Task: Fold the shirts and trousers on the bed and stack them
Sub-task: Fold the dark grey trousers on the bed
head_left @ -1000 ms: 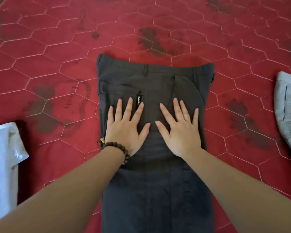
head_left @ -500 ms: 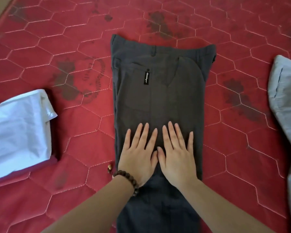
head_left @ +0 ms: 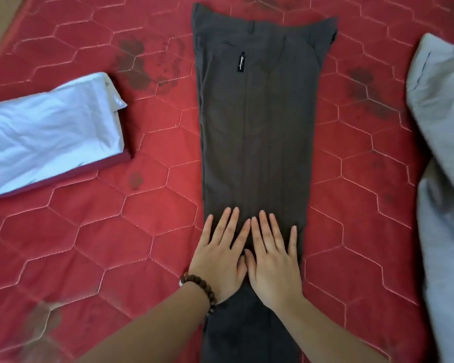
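Currently both palms are flat on the trousers (head_left: 257,132), nearest the camera: left hand (head_left: 220,260) with a bead bracelet (head_left: 201,286), right hand (head_left: 271,260) beside it, thumbs touching. Fingers are spread and extended, nothing gripped, just pressing the cloth down.

Risks, as I judge them: pressing unevenly could skew the stacked legs and set a crooked crease, and dragging on the quilted bed (head_left: 89,244) could bunch the fabric along the stitch lines.

Trousers: dark grey, thin woven cloth, laid lengthwise as a long narrow strip, waistband at the far end, small black label (head_left: 241,62) near the pocket. Bed cover: red, padded, hexagon stitching, dark stains. To the left a folded white shirt (head_left: 50,132), smooth, rectangular. At the right edge a pale grey garment (head_left: 443,153), soft, unfolded.
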A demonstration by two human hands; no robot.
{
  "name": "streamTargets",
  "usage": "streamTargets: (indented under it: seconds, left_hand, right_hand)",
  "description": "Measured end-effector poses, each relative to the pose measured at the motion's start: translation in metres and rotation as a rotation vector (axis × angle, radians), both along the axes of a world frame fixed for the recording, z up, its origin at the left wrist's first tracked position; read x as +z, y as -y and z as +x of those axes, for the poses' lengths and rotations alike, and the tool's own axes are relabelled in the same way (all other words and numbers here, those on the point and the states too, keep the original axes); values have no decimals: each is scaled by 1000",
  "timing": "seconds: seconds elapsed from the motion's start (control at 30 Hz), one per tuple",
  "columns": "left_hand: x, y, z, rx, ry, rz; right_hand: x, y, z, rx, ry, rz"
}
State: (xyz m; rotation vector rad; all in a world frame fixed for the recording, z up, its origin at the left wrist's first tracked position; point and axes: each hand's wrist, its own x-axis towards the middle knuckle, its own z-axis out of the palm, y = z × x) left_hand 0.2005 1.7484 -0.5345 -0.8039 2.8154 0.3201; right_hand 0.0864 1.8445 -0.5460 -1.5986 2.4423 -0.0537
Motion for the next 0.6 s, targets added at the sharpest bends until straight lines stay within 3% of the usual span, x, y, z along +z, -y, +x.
streamTargets:
  seconds: [0.6]
  left_hand:
    - [-1, -118, 162, -36, 74, -49]
  right_hand:
    - [13, -184, 119, 217, 131, 90]
